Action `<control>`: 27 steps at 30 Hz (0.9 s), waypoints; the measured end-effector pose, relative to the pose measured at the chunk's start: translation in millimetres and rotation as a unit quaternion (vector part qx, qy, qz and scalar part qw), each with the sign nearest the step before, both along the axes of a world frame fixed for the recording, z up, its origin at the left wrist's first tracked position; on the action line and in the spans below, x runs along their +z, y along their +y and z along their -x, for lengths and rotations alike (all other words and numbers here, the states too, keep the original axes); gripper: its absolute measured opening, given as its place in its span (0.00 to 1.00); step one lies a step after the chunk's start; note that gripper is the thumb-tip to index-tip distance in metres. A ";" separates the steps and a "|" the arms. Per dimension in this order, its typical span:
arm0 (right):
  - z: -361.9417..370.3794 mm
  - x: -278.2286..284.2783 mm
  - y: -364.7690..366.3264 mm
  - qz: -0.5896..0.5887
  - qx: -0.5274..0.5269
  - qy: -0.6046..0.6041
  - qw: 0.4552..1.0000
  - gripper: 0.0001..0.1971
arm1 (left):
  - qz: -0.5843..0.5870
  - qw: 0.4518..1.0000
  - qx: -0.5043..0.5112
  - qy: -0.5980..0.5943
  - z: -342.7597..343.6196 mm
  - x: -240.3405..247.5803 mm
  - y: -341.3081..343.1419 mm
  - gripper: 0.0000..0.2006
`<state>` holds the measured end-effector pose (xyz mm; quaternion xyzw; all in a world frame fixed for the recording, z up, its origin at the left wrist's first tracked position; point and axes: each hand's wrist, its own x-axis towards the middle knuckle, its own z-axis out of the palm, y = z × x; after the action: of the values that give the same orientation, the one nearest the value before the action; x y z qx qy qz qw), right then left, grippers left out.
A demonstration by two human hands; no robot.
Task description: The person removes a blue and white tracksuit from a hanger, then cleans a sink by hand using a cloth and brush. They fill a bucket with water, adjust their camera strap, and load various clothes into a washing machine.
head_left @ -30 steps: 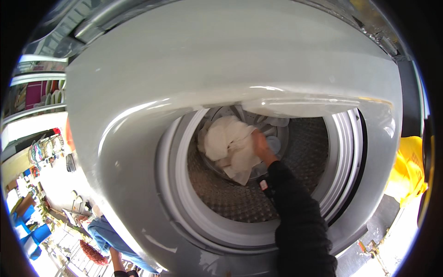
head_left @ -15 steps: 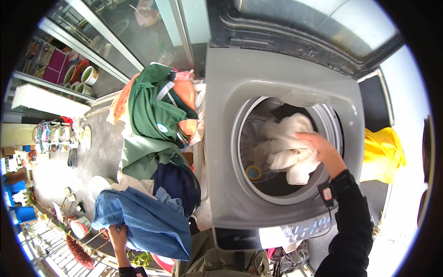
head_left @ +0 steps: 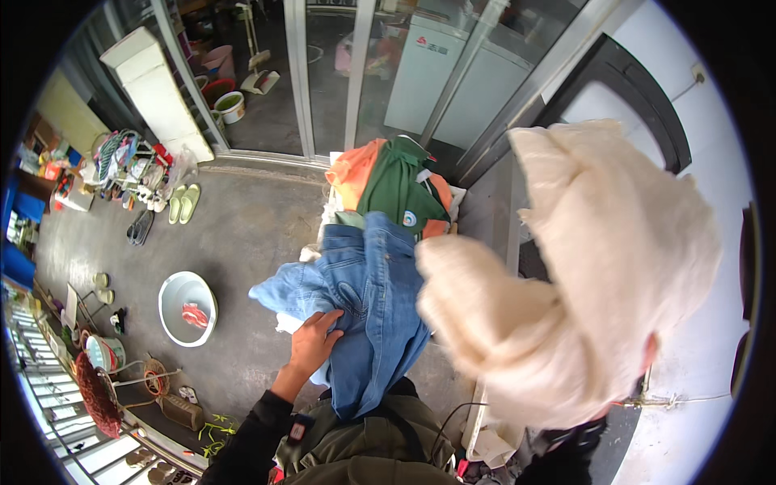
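My left hand (head_left: 314, 343) grips a pair of blue jeans (head_left: 376, 279) at its near left side, fingers curled over the denim. The jeans hang in front of me, against a pile of clothes with a dark green garment (head_left: 400, 182) and an orange one (head_left: 353, 171). On the right, a large cream cloth (head_left: 622, 234), blurred by motion, is held up in my right hand (head_left: 650, 351). Only a bit of that hand shows at the cloth's edge; the rest is hidden. The cloth covers most of the washing machine, whose raised dark lid (head_left: 668, 121) shows behind it.
A pale basin (head_left: 166, 311) with a red item inside stands on the grey floor to the left. Green slippers (head_left: 184, 204) and dark ones lie farther back, near a loaded rack (head_left: 133, 170). Sliding glass doors (head_left: 331, 89) close off the far side; railings run along the near left.
My right hand has lifted cloth out of the washing machine drum, and it now hangs spread out on the right. The jeans have moved right with my left hand. My view has swung left.
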<state>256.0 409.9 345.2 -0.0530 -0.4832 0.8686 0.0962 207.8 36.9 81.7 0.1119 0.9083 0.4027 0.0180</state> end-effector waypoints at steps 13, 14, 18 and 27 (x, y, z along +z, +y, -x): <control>11.9 -364.4 -142.2 -0.335 0.135 -0.436 0.824 0.37 | -0.487 0.812 0.010 -0.322 -3.6 -87.1 -54.8 0.19; 12.3 -371.1 -129.5 -0.371 0.158 -0.414 0.816 0.45 | -0.488 0.810 0.018 -0.326 -1.4 -90.3 -58.4 0.19; 9.4 -407.4 -76.3 -0.429 0.031 -0.375 0.821 0.51 | -0.406 0.817 0.240 -0.332 3.8 -126.8 -85.0 0.21; 55.0 -493.6 -49.6 -0.282 0.132 -0.381 0.871 0.42 | -0.370 0.835 0.269 -0.306 -3.4 -207.0 -75.1 0.26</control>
<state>201.1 360.2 -148.4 -0.2859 -0.7089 0.6128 -0.2004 211.2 -38.2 -125.3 -0.2678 0.6341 0.7112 0.1428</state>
